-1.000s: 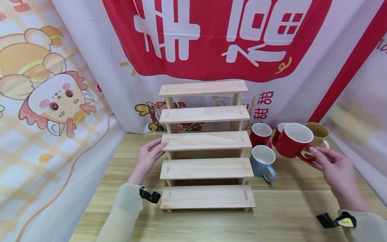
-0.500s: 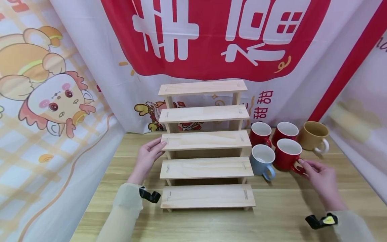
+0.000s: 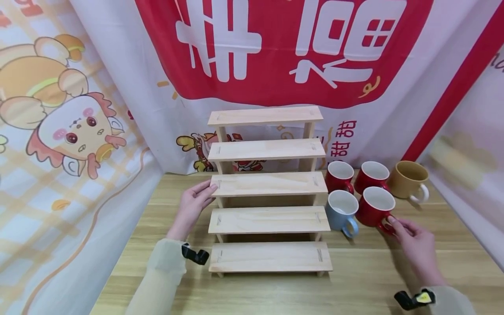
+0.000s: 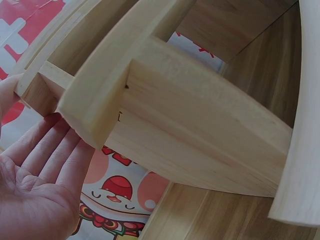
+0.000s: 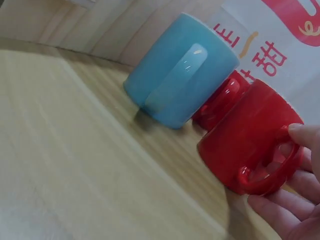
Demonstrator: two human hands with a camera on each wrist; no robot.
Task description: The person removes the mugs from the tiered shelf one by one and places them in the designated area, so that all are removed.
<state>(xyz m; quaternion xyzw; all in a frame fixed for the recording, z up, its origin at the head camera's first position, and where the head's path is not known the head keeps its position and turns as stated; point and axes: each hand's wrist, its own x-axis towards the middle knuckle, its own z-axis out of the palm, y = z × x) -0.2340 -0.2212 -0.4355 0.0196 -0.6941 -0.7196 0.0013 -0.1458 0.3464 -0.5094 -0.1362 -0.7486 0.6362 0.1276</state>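
Observation:
A stepped wooden display shelf with several tiers stands in the middle of the table. At its left side, my left hand holds the end of the middle tier, thumb on top; the left wrist view shows the fingers tucked under the wood. A red mug with a white inside stands to the right of the shelf, and my right hand pinches its handle between thumb and fingers. Close to its left is a light blue mug, handle facing front right.
Behind these mugs stand two more red mugs, the left one near the shelf, the other red mug beside it. A mustard mug with a white handle is at the far right. Printed cloth hangs behind and along both sides.
My right hand has brought the red mug down and to the left, from in front of the back row to beside the blue mug. The left hand keeps its hold on the shelf.

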